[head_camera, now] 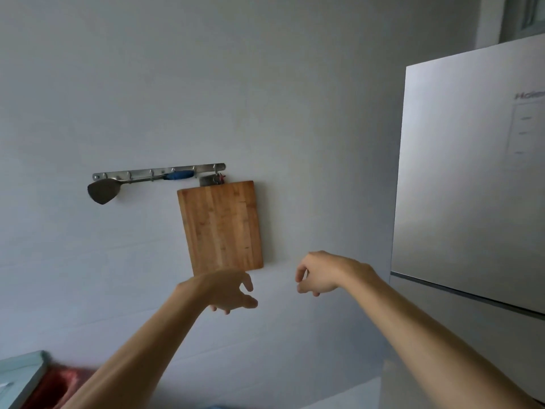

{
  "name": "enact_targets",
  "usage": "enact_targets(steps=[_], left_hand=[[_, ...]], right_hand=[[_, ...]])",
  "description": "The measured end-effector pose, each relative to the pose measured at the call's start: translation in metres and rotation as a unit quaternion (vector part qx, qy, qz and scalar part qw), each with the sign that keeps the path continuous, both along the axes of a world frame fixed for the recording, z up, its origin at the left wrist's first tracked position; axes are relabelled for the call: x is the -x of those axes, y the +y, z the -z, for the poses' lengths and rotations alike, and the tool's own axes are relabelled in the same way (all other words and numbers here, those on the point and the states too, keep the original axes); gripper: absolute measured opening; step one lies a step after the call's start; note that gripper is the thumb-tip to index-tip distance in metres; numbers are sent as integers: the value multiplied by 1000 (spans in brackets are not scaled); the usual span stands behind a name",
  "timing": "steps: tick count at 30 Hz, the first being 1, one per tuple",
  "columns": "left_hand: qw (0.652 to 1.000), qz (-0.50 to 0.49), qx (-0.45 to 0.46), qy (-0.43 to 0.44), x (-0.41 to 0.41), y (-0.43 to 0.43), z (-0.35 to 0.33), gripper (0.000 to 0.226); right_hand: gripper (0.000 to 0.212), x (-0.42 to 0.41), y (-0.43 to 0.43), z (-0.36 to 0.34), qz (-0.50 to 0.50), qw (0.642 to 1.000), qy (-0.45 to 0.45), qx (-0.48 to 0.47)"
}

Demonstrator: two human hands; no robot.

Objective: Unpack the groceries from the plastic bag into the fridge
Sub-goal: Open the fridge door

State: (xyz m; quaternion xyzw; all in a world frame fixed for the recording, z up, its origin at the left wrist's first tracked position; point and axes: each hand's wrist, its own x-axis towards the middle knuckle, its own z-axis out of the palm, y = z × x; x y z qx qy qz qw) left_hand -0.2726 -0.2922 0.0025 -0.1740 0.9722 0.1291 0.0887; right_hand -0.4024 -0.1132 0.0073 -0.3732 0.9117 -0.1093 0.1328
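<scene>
Left hand [230, 292] and right hand [317, 274] were raised before the wall, fingers loosely curled, nothing held. Fridge [472, 178], silver, stood closed to the right of the right hand, near but untouched. Wooden cutting board [221, 225] hung just above the left hand.

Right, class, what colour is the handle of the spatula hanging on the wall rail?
Blue. The head view shows the spatula handle best, against the rail.

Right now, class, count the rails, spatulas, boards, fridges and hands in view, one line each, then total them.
Rail: 1
Spatula: 1
Board: 1
Fridge: 1
Hands: 2, left hand and right hand
Total: 6
</scene>
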Motion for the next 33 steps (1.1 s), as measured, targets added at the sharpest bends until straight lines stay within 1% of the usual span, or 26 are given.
enact_targets(steps=[2,5,8,10,12,16,18,22,26,31,33], left_hand=[[1000,11,11,2,37,-7,1,53],[998,34,52,15,97,-19,-1,54],[997,55,59,18,150,-17,-4,50],[997,66,30,10,178,-11,-6,48],[996,85,2,2,206,-10,-3,50],[992,122,-8,5,268,-6,4,52],[989,147,-16,-8,299,0,9,53],[979,194,-40,-45,359,10,19,54],[967,244,-56,-44,420,14,21,52],[948,304,-93,-27,489,15,16,46],[940,320,-118,-21,513,16,19,44]], right_hand=[[29,29,-1,-5,8,1000,3,-2],[28,75,1,-16,28,999,12,7],[29,119,8,-20,51,998,17,10],[30,143,17,-20,68,998,14,5],[28,163,27,-21,84,996,15,4],[29,197,45,-17,125,991,31,22],[29,216,53,-12,145,988,45,24],[34,253,63,-6,186,981,47,26],[32,292,66,0,230,971,42,53],[27,341,65,3,273,957,71,73],[28,356,63,-3,266,951,121,101]])
